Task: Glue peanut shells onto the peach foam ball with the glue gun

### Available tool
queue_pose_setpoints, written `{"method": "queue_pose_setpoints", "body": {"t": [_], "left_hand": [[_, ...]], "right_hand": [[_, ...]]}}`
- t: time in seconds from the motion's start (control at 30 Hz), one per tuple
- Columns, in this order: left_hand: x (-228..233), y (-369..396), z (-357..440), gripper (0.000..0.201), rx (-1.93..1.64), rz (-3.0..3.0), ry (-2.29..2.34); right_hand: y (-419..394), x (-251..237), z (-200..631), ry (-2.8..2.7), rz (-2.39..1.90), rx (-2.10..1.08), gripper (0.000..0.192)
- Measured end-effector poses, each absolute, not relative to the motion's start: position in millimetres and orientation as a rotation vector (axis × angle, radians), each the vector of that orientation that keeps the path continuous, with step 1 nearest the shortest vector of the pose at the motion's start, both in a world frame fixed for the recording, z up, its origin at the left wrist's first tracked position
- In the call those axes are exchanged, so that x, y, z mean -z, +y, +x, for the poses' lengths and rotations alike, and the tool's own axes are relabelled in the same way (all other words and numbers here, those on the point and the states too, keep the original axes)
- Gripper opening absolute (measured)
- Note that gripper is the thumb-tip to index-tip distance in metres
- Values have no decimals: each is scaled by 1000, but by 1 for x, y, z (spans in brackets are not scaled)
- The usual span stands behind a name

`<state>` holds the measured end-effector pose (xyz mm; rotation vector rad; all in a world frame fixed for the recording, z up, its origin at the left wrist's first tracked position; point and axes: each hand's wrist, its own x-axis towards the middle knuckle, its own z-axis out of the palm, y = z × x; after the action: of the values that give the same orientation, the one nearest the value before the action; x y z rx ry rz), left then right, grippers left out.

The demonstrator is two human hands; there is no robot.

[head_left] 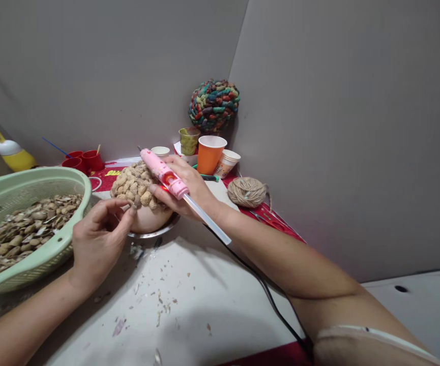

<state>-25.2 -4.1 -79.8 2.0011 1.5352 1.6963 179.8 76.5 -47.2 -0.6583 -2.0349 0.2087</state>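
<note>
A rounded pale form point(149, 217) sits in a shallow metal dish point(154, 233), its upper part covered with tan nut shells point(134, 187). At its lower left edge my left hand point(99, 239) is closed in a pinch, thumb and forefinger on a small nut shell point(130, 204) mostly hidden by the fingertips. My right hand point(191, 185) is wrapped round a pink hot glue gun point(164, 173) and lies against the right side of the shell-covered form. The gun's nozzle points up and left; a clear glue stick point(208, 219) juts from its back end.
A green plastic basket point(61, 175) of loose shells stands at left. Behind are red cups point(93, 160), an orange paper cup point(210, 155) and a multicoloured ball point(215, 104). Twine point(247, 192) lies at right. A black cord point(260, 279) crosses the crumb-strewn white table point(189, 315).
</note>
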Motion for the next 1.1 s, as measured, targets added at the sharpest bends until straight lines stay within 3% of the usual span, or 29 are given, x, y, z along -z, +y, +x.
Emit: {"method": "queue_pose_setpoints", "body": {"t": [0.43,0.73,1.1], "left_hand": [[83,-13,-28,22,-1696,2278,1473],[92,-13,-39,50,-1527,2771,1447],[90,-18,-40,52,-1568,2737,1371]], "right_hand": [[74,45,180,-2016,-730,-242,36],[74,47,178,-2014,-714,-223,21],[76,52,176,-1989,-676,-192,22]]}}
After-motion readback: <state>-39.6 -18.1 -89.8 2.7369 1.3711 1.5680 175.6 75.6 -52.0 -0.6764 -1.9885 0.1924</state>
